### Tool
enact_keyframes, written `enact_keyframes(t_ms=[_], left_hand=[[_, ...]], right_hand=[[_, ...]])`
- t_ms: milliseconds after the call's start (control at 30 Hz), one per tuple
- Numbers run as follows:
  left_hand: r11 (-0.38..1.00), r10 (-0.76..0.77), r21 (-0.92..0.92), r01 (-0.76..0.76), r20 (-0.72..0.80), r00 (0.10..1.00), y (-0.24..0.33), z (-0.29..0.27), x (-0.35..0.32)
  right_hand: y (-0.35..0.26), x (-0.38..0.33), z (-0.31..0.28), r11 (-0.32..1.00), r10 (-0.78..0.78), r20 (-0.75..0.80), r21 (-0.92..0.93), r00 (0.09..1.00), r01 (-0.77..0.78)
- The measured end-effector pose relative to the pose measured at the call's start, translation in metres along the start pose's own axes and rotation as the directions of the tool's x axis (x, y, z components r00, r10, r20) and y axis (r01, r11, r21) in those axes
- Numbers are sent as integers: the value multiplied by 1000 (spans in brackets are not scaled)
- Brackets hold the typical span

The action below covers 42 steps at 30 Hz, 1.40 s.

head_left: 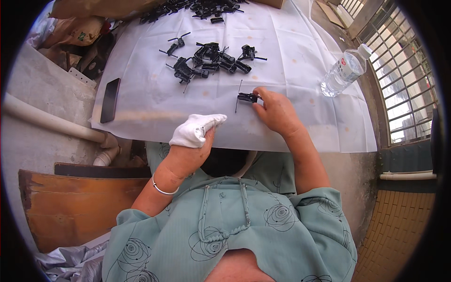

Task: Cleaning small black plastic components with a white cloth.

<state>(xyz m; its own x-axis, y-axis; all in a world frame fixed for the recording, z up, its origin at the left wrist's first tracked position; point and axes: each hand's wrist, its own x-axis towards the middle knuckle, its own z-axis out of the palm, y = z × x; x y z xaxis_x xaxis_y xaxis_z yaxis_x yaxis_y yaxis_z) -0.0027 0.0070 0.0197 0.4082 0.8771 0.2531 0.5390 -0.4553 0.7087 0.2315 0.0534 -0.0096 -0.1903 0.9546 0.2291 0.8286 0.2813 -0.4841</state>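
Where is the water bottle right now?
In the head view, the water bottle lies tilted on the white table cover, at the right edge beside the window bars, beyond the right hand.

clip [247,97] on table cover [150,101] | parts pile [211,61] behind clip | phone [110,100] far left | bottle [345,70] right

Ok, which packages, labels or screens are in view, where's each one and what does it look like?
Bottle: clear plastic, white cap, lying at the table's right edge; its label is a white band with a red mark.
Phone: flat black slab, dark screen, left on the sheet.
Bag: tan, crumpled, with a green mark, far left.
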Motion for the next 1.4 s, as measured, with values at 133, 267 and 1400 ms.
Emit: enact_keyframes(t_ms=[133,267,1400], left_hand=[[981,195,22,-194,-126,973,11,-4,10],[978,-7,-207,15,41,999,1,5,8],[736,-216,-670,101,-91,972,-8,7,1]], right_hand=[[-42,-17,-11,960,-253,96,151,963,237],[-56,-19,-11,905,-332,37,293,943,307],[-70,-13,3,845,-61,259,527,964,-88]])
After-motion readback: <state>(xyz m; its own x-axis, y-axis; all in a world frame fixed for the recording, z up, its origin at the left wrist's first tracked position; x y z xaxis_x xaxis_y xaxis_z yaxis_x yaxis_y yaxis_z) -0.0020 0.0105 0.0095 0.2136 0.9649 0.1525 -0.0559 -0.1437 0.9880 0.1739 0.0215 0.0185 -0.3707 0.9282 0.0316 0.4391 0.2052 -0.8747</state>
